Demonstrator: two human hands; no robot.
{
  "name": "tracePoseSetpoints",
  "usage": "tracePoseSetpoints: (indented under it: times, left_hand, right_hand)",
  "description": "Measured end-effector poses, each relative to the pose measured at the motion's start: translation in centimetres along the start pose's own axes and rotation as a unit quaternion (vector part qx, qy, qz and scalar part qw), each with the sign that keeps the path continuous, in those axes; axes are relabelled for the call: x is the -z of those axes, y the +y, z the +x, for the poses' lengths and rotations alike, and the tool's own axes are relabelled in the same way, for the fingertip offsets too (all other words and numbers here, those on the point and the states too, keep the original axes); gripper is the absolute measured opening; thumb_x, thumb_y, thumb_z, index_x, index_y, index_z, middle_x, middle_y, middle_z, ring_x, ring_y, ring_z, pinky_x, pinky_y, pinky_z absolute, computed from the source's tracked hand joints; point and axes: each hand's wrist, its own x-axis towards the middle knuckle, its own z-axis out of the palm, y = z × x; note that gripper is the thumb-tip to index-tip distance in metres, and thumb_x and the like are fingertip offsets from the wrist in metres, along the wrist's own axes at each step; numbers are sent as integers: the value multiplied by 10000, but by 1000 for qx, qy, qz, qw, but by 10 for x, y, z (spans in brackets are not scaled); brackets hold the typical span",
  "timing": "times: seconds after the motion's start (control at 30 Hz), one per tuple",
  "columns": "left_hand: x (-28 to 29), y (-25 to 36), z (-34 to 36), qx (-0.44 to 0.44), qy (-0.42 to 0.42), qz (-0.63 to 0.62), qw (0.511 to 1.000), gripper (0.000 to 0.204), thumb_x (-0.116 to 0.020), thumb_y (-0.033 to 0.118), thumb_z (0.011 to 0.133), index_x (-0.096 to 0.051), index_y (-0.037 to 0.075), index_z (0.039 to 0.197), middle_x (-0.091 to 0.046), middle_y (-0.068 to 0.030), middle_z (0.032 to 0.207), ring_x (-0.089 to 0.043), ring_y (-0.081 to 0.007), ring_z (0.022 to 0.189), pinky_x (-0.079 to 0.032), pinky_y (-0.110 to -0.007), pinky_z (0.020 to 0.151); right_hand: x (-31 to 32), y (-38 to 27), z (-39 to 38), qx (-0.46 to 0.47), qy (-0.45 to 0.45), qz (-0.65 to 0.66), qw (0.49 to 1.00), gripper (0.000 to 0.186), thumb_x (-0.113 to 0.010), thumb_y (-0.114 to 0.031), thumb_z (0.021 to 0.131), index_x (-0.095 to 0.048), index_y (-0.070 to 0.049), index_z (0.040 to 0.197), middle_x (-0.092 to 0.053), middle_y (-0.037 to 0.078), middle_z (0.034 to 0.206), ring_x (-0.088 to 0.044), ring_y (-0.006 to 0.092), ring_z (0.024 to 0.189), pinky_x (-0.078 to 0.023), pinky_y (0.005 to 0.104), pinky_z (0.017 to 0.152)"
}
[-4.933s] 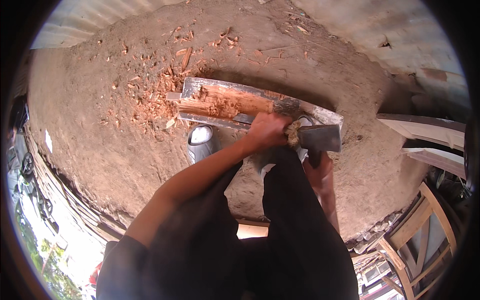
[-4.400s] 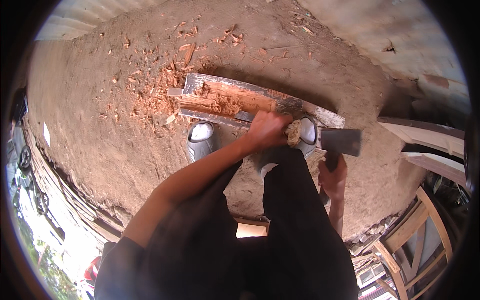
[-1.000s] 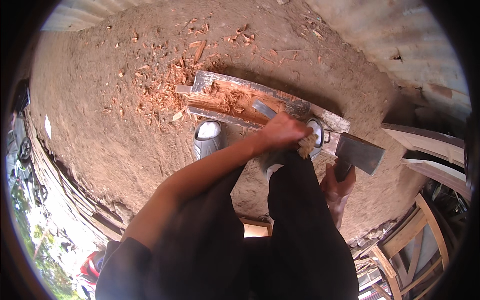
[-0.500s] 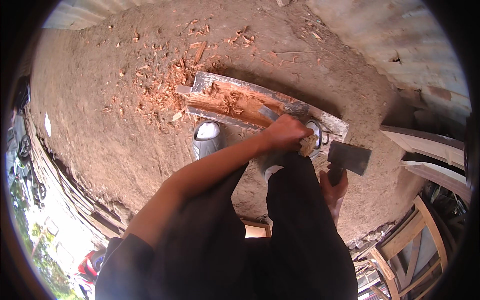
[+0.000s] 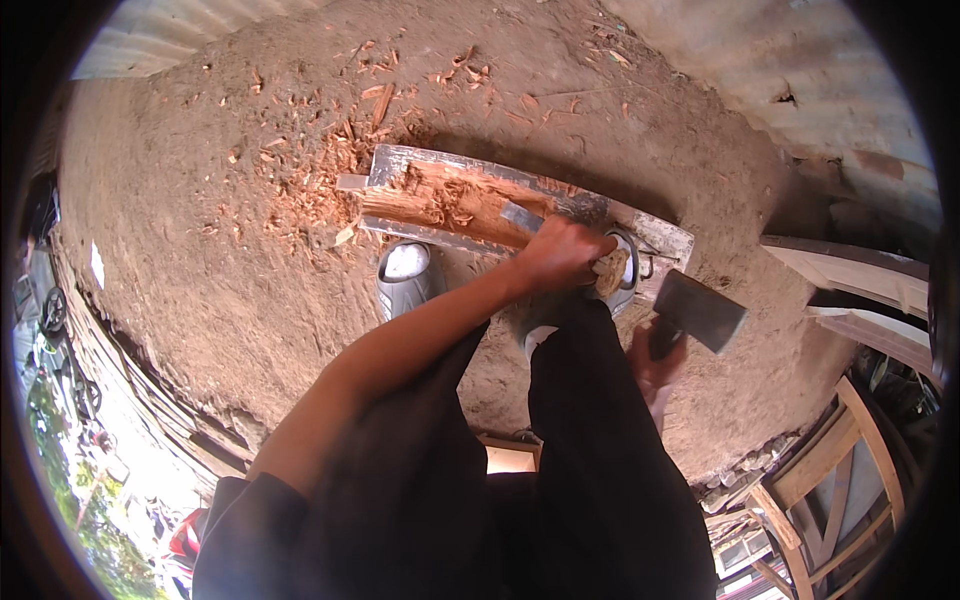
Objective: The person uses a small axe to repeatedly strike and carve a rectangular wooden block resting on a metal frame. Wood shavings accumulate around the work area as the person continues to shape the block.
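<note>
My left hand [image 5: 560, 252] is closed around a chisel, its flat steel blade [image 5: 522, 217] resting in the rough hollow cut along a weathered wooden beam [image 5: 455, 200]; the frayed, pale end of its handle [image 5: 610, 272] shows past my fist. My right hand [image 5: 655, 355] grips a mallet with a dark, square head [image 5: 700, 310], held to the right of the chisel handle and apart from it. Both feet, in grey shoes [image 5: 405, 285], stand close along the near side of the beam, the right one partly behind my left hand and the chisel.
Orange shavings [image 5: 330, 160] lie on the dirt ground around the beam's left end. Corrugated metal sheets [image 5: 800, 90] border the top. Boards [image 5: 850, 270] and a wooden frame [image 5: 820, 460] stand at the right. Planks [image 5: 160, 390] and clutter run along the lower left.
The mallet has swung from over the chisel handle, 4.9 seconds ago, out to the right, shifting slightly in the last second. The chisel blade now shows more in the hollow.
</note>
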Motion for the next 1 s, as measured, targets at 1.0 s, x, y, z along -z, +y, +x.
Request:
tracePoseSetpoints:
  times: [1.0]
  left_hand:
    - [16,-20,3,57,146,-67,985,183,-741,252,682,-658,151,811,-665,-102,680,-681,-317,651,-513,-447,567]
  right_hand:
    - [-27,9,24,147,-26,-143,978,359,-751,-114,871,-593,26,1162,-657,102,766,-642,185,696,-527,362,663]
